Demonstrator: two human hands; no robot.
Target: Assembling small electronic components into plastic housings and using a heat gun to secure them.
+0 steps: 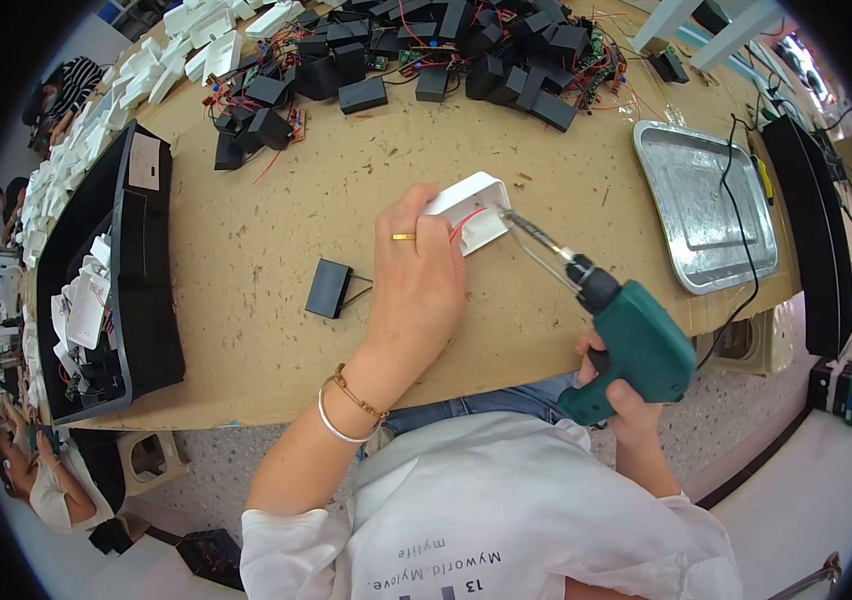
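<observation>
My left hand (416, 265) is closed around a white plastic housing (483, 192), tilted so its hollow inside faces right. Inside it a red wire (468, 220) shows near my fingers. My right hand (626, 395) grips the handle of a green pistol-shaped soldering gun (643, 342). Its metal tip, with a thin feed tube beside it, reaches into the opening of the housing; whether it touches the inside is hard to tell. A black box-shaped part (329, 289) with dark leads lies on the table left of my left wrist.
Black boxes with circuit boards and wires (446, 50) are heaped at the far side. White housings (186, 50) pile up far left, beside a black bin (151, 270) of parts. A metal tray (696, 210) lies right, crossed by a black cable (743, 230). Another person (56, 480) sits at left.
</observation>
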